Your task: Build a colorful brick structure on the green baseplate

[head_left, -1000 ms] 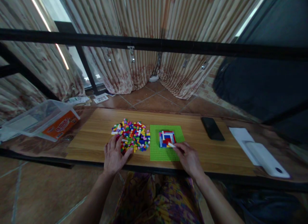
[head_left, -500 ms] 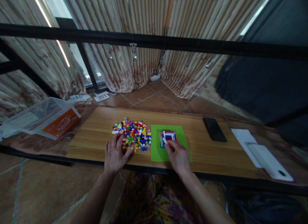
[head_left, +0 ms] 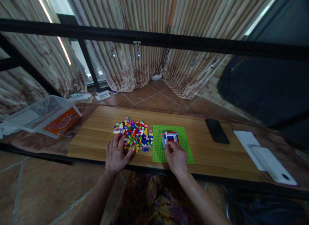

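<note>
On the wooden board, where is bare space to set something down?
The wooden board is bare between the green baseplate and the black phone, and left of the brick pile. Crowded: the pile, with the left hand at its edge, and the built bricks partly beneath the right hand.

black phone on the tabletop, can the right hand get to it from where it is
Probably yes: the right hand is at the block build, and between it and the black phone only green baseplate and wooden tabletop show, with nothing blocking.
</note>
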### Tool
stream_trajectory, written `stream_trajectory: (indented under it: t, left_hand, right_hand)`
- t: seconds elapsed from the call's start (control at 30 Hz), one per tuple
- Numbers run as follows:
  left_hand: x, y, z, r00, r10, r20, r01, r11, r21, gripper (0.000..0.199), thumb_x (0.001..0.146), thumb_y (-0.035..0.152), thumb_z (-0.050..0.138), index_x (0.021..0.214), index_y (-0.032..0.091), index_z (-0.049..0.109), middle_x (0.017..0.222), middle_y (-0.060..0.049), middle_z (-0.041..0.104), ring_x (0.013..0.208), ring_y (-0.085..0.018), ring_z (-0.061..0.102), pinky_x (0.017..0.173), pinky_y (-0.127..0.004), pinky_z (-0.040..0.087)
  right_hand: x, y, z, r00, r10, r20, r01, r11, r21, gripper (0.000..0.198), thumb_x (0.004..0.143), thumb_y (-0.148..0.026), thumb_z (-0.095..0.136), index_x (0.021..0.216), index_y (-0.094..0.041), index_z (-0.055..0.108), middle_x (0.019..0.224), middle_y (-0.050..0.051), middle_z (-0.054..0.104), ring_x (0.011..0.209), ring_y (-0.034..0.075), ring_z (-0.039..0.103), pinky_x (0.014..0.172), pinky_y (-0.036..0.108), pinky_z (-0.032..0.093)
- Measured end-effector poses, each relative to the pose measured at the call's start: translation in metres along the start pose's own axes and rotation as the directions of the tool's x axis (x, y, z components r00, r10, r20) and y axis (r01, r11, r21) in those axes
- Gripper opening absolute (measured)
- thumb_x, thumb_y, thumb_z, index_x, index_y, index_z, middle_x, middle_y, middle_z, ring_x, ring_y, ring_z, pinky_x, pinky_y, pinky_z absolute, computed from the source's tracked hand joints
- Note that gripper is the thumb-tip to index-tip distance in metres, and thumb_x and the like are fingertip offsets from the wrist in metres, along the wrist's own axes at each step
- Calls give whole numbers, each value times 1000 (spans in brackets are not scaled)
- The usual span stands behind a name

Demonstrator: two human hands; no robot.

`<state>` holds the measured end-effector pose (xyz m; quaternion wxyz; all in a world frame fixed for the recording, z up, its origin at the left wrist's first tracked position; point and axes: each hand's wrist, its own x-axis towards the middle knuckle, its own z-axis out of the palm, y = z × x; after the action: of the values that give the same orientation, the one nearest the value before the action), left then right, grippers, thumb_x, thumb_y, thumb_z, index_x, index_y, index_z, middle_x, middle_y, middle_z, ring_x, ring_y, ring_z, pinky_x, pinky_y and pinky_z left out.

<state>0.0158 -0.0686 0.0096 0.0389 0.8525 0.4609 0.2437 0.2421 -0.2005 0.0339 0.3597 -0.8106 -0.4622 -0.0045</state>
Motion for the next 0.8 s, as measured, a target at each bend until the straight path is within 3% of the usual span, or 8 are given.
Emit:
stream_trajectory:
  t: [0.57, 0.8]
  left_hand:
    - [0, 3, -3, 1000, -11, 2, 11, 1000, -18, 63, 85, 56, 52, 135, 18, 48, 143, -16, 45, 131, -35, 41, 108, -50, 32]
    - [0, 3, -2, 1000, -5, -8, 4, 1000, -29, 63, 85, 56, 52, 135, 19, 47, 143, -15, 46, 132, -34, 41, 109, -49, 32]
  right_hand:
    - [-1, -5, 4, 998, -64, -2, 64, 995, -81, 31, 91, -26, 42, 85, -20, 71, 84, 8, 68, 73, 18, 62, 67, 28, 44]
    - [-3, 3, 11, 999, -44, 26, 42, 997, 70, 30, 93, -37, 45, 99, -20, 70, 94, 9, 69, 85, 20, 64, 79, 32, 48]
